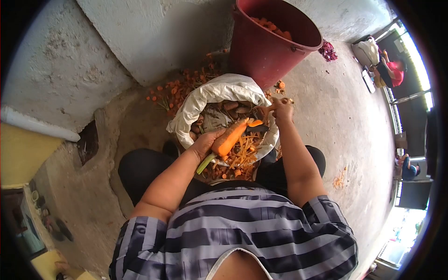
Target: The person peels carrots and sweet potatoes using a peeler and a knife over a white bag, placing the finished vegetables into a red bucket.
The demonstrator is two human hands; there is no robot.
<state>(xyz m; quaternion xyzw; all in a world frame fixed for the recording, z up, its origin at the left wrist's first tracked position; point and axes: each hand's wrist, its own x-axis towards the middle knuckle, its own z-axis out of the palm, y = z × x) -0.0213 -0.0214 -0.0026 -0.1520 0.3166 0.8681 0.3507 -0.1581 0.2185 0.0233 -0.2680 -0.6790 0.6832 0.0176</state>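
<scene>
A large, mostly peeled carrot [228, 138] with a short green stem lies in my left hand [204, 143], whose fingers wrap round its thick end. Its tip points up and right, over the mouth of a white woven sack [186, 109] with a rolled rim. At the sack's right rim is my right hand [283, 110], closed; what it grips is too small and blurred to name. Inside the sack are unpeeled carrots [230, 106], and a pile of orange peelings [245, 151] lies at its near side.
Behind the sack stands a tall red bucket [261, 53] holding cut carrots [272, 27]. Carrot tops and scraps [179, 88] lie by the wall [107, 42]. More peelings [339, 178] are on the concrete floor at right. Two people [395, 72] sit far right.
</scene>
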